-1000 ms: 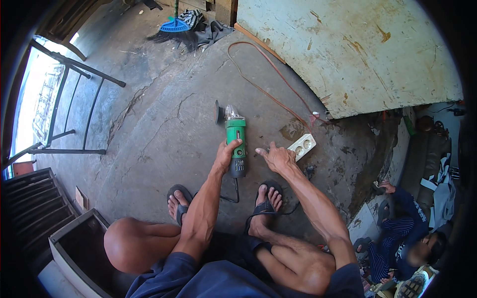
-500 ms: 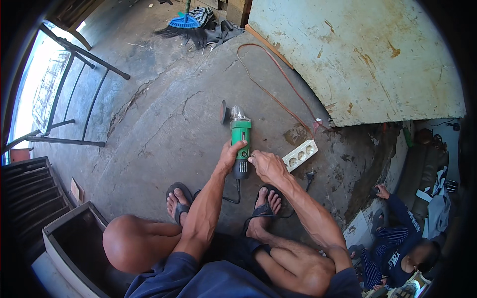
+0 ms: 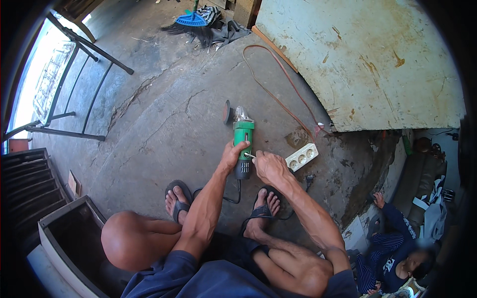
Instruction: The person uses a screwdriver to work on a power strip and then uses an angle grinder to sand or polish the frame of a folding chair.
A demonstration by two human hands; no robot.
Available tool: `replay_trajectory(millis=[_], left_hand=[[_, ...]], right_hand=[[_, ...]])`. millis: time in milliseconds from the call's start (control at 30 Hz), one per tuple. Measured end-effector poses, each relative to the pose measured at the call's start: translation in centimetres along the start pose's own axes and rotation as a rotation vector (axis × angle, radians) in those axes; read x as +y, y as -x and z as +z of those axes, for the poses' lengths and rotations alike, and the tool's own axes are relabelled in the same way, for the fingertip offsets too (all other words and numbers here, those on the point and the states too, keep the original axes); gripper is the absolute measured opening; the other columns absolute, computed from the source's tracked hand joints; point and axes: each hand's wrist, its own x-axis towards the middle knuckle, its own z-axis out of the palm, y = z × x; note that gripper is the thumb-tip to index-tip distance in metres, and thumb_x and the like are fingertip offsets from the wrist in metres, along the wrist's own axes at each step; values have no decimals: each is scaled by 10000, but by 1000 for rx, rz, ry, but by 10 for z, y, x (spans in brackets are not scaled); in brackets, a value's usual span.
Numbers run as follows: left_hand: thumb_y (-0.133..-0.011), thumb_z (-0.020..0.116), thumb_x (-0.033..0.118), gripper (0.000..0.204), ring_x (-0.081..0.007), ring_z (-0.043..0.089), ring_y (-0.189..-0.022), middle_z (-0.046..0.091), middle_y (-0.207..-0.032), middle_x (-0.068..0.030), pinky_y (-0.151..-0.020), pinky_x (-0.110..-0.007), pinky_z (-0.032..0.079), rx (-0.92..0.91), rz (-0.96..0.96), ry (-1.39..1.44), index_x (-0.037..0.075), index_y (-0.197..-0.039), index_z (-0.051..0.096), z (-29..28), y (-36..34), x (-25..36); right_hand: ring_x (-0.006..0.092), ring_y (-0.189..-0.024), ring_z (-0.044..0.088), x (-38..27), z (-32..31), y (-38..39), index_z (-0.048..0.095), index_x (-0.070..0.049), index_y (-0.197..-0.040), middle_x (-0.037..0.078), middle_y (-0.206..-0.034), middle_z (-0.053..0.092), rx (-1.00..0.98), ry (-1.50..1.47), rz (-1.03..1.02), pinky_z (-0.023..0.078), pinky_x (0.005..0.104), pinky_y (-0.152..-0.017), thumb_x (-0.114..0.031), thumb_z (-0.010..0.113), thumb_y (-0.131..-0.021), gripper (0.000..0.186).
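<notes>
A green grinder (image 3: 243, 134) sits mid-frame, its long axis running up and down the picture. The left hand (image 3: 233, 156) grips its left side; the right hand (image 3: 271, 168), just right of it, pinches a thin tool (image 3: 250, 155) pointing leftward at its body.

This looks like a small, rough workshop. The grey floor (image 3: 164, 144) is cracked, and there is a green grinder (image 3: 243, 135) near a white socket strip (image 3: 302, 157). A blue broom (image 3: 192, 20) and a scratched, pale board (image 3: 367, 64) are here too.
</notes>
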Motion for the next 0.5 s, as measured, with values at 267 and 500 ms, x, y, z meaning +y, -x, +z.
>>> replay_trajectory(millis=[267, 500], left_hand=[[-847, 705, 348, 412, -127, 581, -698, 605, -830, -34, -652, -304, 482, 33, 36, -49, 20, -1078, 612, -6, -2, -7], [-830, 720, 367, 438, -167, 619, -773, 669, -905, -73, -733, -341, 499, 113, 107, -282, 8, -1072, 650, 2, -2, -9]], right_hand=[[393, -803, 739, -22, -22, -4, 735, -4, -887, 244, -845, 729, -80, 196, 4, 579, 481, -730, -148, 560, -876, 226], [353, -811, 749, -24, -34, -12, 787, -44, -873, 204, -851, 744, -143, 314, -3, 580, 446, -740, -169, 559, -878, 260]])
